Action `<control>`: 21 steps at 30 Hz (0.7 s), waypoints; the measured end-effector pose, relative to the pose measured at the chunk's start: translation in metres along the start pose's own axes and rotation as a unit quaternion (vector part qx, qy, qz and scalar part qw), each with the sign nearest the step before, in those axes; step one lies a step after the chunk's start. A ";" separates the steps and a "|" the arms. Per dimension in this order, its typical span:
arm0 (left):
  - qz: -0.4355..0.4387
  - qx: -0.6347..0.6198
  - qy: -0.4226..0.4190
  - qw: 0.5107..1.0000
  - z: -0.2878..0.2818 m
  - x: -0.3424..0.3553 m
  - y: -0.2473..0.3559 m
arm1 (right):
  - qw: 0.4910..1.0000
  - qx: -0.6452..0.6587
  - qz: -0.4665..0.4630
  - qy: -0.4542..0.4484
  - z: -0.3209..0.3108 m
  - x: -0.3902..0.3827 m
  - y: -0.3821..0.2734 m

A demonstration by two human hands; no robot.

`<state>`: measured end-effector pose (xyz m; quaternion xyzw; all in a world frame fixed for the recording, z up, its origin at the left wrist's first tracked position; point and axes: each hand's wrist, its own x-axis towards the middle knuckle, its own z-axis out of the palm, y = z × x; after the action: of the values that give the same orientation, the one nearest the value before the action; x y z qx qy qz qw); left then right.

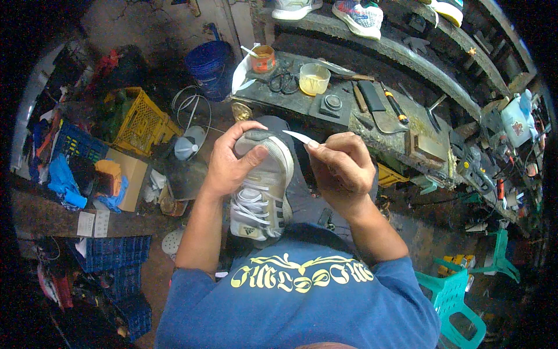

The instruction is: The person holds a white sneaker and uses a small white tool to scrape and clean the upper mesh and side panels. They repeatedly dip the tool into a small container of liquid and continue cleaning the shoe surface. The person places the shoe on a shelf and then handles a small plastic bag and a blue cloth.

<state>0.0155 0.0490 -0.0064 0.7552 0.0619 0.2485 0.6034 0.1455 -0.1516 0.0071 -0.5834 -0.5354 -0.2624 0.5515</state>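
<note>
My left hand [229,163] grips the toe of a grey-beige sneaker [253,206] with white laces and dark side stripes, lying over my lap with its toe pointing forward. Its thumb presses near the front edge of the sole. To the right of the toe, my right hand [344,168] is closed around a thin, pointed, pale blade [295,135], held between thumb and fingers with the tip toward the shoe. Most of whatever handle it has is hidden inside the fist.
Ahead stands a workbench [261,93] with scissors [283,82], tubs [314,80], hand tools [394,103], and sneakers [357,17] on racks above. Left are a yellow crate [136,119], blue bucket [206,61] and blue crates [116,256]. A green plastic stool [453,302] is at lower right.
</note>
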 end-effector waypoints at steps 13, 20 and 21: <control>-0.121 0.113 0.085 0.982 -0.005 0.055 -0.142 | 0.764 0.387 0.513 0.050 0.012 -0.019 0.004; -0.122 0.214 0.142 0.959 -0.006 0.050 -0.175 | 0.575 0.575 0.579 0.063 0.010 -0.022 0.013; -0.135 0.131 0.159 0.969 -0.010 0.049 -0.178 | 0.559 0.588 0.582 0.065 0.011 -0.024 0.015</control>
<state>0.0902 0.1239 -0.1581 0.7630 0.2902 0.2713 0.5100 0.1488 -0.1465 -0.0221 -0.2959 -0.0784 0.4512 0.8383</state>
